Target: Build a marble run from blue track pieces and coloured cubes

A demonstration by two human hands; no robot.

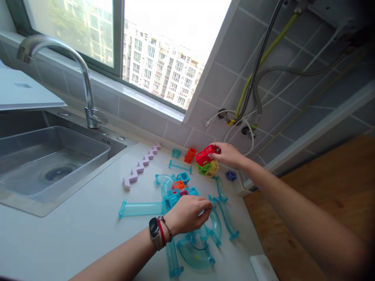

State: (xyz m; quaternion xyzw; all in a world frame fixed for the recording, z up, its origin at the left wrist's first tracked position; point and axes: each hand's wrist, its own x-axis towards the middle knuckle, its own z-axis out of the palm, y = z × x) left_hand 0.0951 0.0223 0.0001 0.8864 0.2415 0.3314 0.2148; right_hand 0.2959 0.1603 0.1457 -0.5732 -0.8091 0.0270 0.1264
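Observation:
A red block frame (205, 155) is held in my right hand (224, 154), just above a green block (205, 169) and a yellow one (215, 168). My left hand (189, 212) hovers over translucent blue track pieces, its fingers curled together; whether anything is between them is too small to tell. Beside it are blue block frames (172, 200) and an orange block (178, 185). Curved blue tracks (197, 253) lie below my left hand, and a straight blue track (142, 209) extends to its left.
A zigzag row of lilac pieces (140, 167) stands left of the blocks. The sink (43, 195) and faucet (88, 86) are at left. An orange-red block (190, 155) and teal block (176, 152) sit by the wall; a dark blue block (231, 175) is at right.

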